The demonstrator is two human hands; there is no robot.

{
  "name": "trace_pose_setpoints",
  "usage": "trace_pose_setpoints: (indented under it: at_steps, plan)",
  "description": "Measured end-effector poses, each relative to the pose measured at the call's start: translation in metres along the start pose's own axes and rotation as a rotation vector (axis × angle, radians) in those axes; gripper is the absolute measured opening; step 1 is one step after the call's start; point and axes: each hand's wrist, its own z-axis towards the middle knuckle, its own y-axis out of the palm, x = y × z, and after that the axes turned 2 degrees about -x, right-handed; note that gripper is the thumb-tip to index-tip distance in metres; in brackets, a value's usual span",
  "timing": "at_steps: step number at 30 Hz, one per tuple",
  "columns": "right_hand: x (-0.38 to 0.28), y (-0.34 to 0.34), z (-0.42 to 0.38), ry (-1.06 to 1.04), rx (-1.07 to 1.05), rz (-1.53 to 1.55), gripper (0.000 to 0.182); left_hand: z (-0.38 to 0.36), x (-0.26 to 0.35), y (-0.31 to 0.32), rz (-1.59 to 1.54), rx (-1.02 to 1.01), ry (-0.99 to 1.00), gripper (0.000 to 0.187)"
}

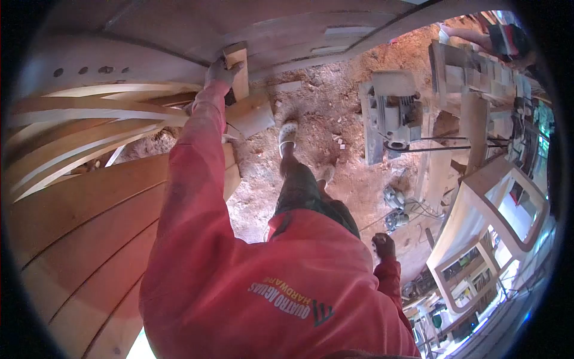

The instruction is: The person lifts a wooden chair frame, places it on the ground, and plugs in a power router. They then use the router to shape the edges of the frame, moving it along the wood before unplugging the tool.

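Observation:
My left hand [220, 75] is stretched far forward, its fingers closed around a short wooden block [240, 81]. The block's upper end meets the edge of a large smooth panel [179, 36]. Just beneath that hand lies a wider piece of board [254, 113]. My right hand [384, 246] hangs low beside my body with the fingers curled in; what it holds, if anything, is too small to make out.
Stacked planks [89, 239] and curved boards [89, 119] fill the left. Sawdust covers the ground [317, 96]. On the right are a motor-driven machine [391, 113], a corded power tool [394, 209] and a wooden frame [478, 233]. Another person's leg [469, 37] shows top right.

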Motion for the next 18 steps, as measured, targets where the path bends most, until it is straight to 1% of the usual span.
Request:
trace_pose_setpoints:
  at_steps: [1,4,6,7,9,10,13,14,15,16,17,18]
  plan:
    - [-0.009,0.000,0.001,-0.042,0.009,0.000,0.034,-0.007,0.014,-0.008,0.178,-0.034,-0.067,0.070]
    - [-0.075,-0.003,-0.005,-0.154,0.015,0.026,0.033,-0.018,0.004,-0.005,0.077,0.044,0.073,0.068]
    - [-0.116,-0.007,-0.011,-0.199,-0.008,0.082,0.032,-0.021,-0.001,-0.006,0.054,0.072,0.071,0.064]
    - [-0.139,-0.009,-0.020,-0.260,0.009,0.072,0.032,-0.022,-0.004,-0.006,0.042,0.085,0.069,0.062]
    - [-0.173,-0.012,-0.037,-0.369,0.041,0.046,0.031,-0.023,-0.014,-0.004,-0.039,0.103,0.051,0.058]
    - [-0.176,-0.014,-0.035,-0.358,0.022,0.032,0.030,-0.022,-0.019,-0.001,-0.082,0.112,0.042,0.056]
    - [-0.163,-0.011,-0.032,-0.309,0.029,0.006,0.031,-0.020,-0.040,0.019,-0.518,0.144,0.099,0.054]
    - [-0.160,-0.013,-0.035,-0.261,0.037,-0.066,0.031,-0.025,-0.050,0.028,-0.164,0.154,0.063,0.055]
    - [-0.140,-0.011,-0.029,-0.239,0.032,-0.082,0.032,-0.037,-0.059,0.033,0.193,0.161,0.025,0.056]
    - [-0.102,-0.006,-0.016,-0.219,0.026,-0.098,0.033,-0.046,-0.070,0.039,0.551,0.166,-0.013,0.057]
    - [-0.079,-0.003,-0.005,-0.194,0.022,-0.116,0.035,-0.053,-0.095,0.059,0.506,0.084,-0.020,0.059]
    - [-0.103,-0.002,-0.026,-0.138,0.007,-0.122,0.034,-0.060,-0.130,0.083,0.540,0.105,0.022,0.062]
